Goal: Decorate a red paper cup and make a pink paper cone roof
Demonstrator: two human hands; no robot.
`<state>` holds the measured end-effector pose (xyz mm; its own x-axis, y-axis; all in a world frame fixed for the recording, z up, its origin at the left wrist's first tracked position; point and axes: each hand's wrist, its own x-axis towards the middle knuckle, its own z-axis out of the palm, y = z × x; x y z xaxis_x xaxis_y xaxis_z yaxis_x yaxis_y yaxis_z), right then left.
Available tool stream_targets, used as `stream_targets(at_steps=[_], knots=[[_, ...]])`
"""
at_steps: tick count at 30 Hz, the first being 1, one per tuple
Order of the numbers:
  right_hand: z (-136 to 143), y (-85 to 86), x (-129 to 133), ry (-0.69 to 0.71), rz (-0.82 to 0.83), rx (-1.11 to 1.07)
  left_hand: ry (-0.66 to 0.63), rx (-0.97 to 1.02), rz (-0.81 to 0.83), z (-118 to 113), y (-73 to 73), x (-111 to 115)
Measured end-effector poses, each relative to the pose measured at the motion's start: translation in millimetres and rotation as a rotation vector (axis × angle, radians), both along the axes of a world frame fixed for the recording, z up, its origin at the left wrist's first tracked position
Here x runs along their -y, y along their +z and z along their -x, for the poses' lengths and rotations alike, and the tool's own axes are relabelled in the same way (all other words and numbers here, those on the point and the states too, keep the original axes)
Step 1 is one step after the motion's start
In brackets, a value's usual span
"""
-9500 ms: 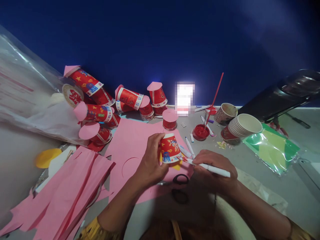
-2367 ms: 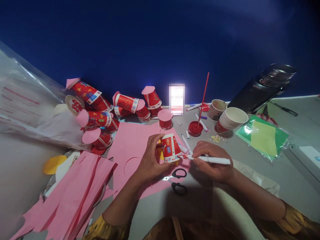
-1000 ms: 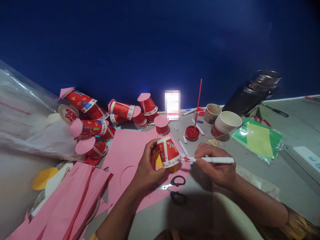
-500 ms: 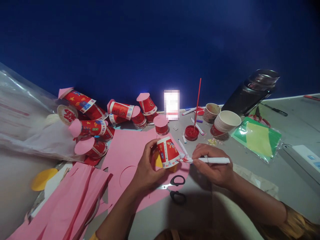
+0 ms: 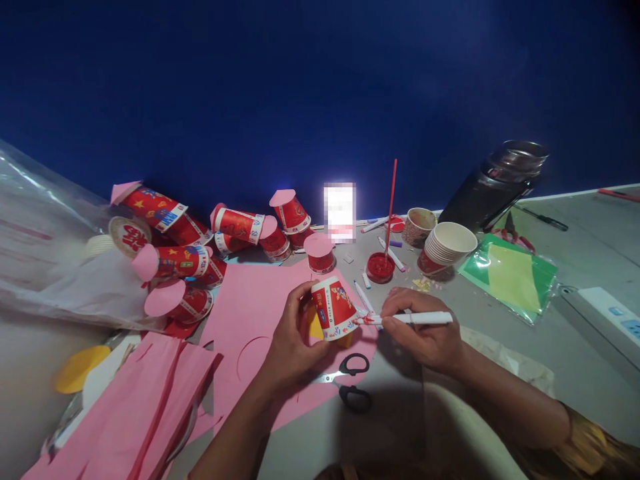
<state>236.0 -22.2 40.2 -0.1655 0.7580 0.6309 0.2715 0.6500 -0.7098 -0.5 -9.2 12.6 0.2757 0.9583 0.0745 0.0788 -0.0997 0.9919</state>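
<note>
A red and white printed paper cup (image 5: 334,310) is held upside down and tilted, with my left hand (image 5: 295,333) wrapped round its left side. My right hand (image 5: 425,330) grips a white marker pen (image 5: 417,319). The pen's red tip meets the cup's white rim band at the right. Below the cup lie scissors (image 5: 356,383) with black handles, their blades partly hidden by my left hand and forearm. A large pink paper sheet (image 5: 240,300) with a curved cut spreads underneath. Something yellow (image 5: 315,325) shows behind the cup.
Several red cups with pink paper tops (image 5: 183,260) lie at the left. A red paint pot (image 5: 380,268) with a stick, a stack of paper cups (image 5: 445,250) and a black flask (image 5: 493,187) stand at the right. Folded pink paper (image 5: 125,400) is at the front left.
The view has shifted slightly, so the scene sits a little further left and lower. Both hands keep their grips, and the pen tip stays at the cup's rim.
</note>
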Motion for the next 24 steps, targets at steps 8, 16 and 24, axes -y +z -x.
stream_targets(at_steps=[8, 16, 24], knots=[[-6, -5.7, 0, -0.091, 0.029, -0.062, 0.035, 0.042, 0.031, -3, 5.9, 0], [-6, -0.5, 0, -0.134, -0.006, -0.063, 0.014, 0.218, 0.086, 4, -11.8, -10], [-5, -5.6, 3, -0.058, 0.014, -0.077, 0.035, 0.237, 0.121, 2, -11.1, -11]])
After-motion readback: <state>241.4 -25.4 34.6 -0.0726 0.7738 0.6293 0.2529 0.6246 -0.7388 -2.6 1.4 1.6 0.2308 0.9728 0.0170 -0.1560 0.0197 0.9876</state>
